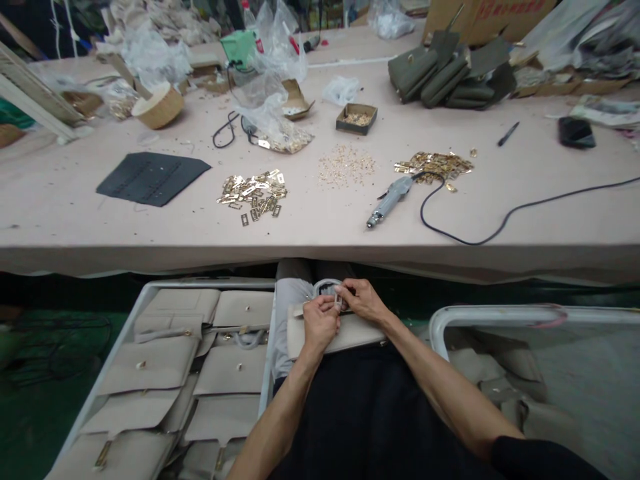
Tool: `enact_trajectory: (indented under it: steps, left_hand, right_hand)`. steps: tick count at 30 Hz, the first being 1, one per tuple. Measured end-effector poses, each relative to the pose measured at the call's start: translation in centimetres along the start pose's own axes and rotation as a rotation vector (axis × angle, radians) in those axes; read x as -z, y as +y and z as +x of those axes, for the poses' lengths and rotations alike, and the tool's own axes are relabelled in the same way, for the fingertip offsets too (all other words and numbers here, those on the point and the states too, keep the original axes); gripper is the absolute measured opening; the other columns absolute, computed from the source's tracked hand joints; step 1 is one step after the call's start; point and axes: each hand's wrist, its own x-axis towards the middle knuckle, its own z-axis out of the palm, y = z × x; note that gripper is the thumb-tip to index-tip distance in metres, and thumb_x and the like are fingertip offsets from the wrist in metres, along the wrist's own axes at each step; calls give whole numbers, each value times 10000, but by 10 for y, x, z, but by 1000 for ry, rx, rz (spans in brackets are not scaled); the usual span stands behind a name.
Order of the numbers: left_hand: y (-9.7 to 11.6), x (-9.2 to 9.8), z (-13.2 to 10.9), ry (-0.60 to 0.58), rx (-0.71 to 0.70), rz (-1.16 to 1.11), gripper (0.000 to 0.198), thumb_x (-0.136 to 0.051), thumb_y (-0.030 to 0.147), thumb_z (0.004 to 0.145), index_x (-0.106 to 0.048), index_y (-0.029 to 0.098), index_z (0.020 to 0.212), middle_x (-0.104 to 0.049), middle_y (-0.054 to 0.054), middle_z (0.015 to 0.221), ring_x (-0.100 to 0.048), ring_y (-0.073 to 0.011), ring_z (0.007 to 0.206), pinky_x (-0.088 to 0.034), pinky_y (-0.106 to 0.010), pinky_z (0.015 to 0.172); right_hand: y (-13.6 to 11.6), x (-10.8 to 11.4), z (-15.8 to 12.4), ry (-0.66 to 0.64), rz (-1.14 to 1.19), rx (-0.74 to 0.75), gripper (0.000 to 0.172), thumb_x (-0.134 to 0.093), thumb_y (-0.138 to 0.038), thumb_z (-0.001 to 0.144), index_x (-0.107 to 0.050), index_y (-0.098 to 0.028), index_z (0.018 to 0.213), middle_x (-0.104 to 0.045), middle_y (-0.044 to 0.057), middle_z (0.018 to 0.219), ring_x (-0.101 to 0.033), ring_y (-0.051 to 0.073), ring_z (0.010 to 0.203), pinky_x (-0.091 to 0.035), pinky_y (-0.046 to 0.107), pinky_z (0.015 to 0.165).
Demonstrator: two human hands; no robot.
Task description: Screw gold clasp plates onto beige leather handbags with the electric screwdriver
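Note:
A beige handbag lies across my lap, below the table's front edge. Its pale handle arches up at the bag's far side. My left hand is closed, fingertips pinching near one end of that handle. From the other side my right hand meets it, also closed, thumb and fingers on the same spot. A small pale strap end shows between the fingertips; the fingers cover most of its detail.
On the table lie a grey electric screwdriver with a black cord, gold metal plates, gold fittings and scattered small screws. A white-framed bin of beige bags stands left, another bin right.

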Motion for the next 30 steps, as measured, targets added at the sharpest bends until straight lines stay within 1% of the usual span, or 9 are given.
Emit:
enact_trajectory:
  steps: [3,6,9,13,18,20,25,27,30]
  left_hand:
    - [0,-3,-7,54,7,-9,348,-810,348,732,-655,116,939,-762,-72,739,-508,-85,344,-381,-202,291]
    - [-2,-4,-9,89,9,-11,373,-824,384,719,-639,134,925,-753,-57,729,-506,-86,339,-382,-205,295]
    - [-5,-2,-7,109,11,-7,376,-836,407,698,-640,144,883,-742,-43,691,-491,-83,327,-360,-200,291]
    - [-8,1,0,117,27,0,361,-838,393,675,-642,144,846,-732,-43,652,-469,-83,310,-334,-197,285]
    - [-16,5,7,140,87,18,362,-851,344,650,-659,133,874,-773,-90,721,-525,-91,346,-355,-185,322]
    - [-17,7,7,150,102,25,359,-844,339,659,-661,138,892,-772,-79,711,-532,-92,351,-353,-178,329]
    - [-8,7,6,109,101,31,310,-798,401,675,-635,163,789,-658,0,512,-416,-90,249,-295,-197,258]
    - [-5,7,9,77,106,23,346,-793,453,667,-648,157,774,-652,-12,508,-444,-112,241,-314,-215,250]
    - [-4,7,14,60,136,-1,396,-811,500,638,-665,158,772,-711,-57,613,-541,-143,283,-350,-222,268]
  right_hand:
    - [-5,-1,-1,-12,16,12,415,-597,-492,974,-648,-169,718,-607,-9,566,-477,108,512,-314,241,516]
    - [-4,-6,0,22,-26,43,412,-581,-449,973,-594,-177,664,-532,-29,528,-451,101,499,-296,245,513]
    - [2,-14,3,11,-10,-7,431,-581,-462,960,-567,-181,634,-486,-33,535,-448,104,512,-291,241,503]
    - [12,-20,6,-59,78,-102,437,-574,-522,967,-611,-173,706,-574,-15,580,-531,120,540,-359,227,523]
    - [22,-20,10,-125,187,-141,498,-580,-598,960,-632,-159,732,-638,13,612,-573,133,563,-414,235,565]
    - [21,-21,11,-148,201,-147,485,-615,-601,939,-645,-155,751,-650,18,625,-582,140,574,-416,238,567]
    - [20,-27,13,-91,132,-84,470,-634,-577,918,-641,-165,693,-635,19,606,-555,149,559,-382,250,548]
    - [24,-30,17,-106,223,-126,462,-647,-595,897,-642,-176,703,-628,13,589,-571,162,543,-404,263,549]
    - [30,-34,25,-120,357,-193,492,-703,-639,824,-602,-189,653,-593,7,539,-535,159,487,-386,271,514]
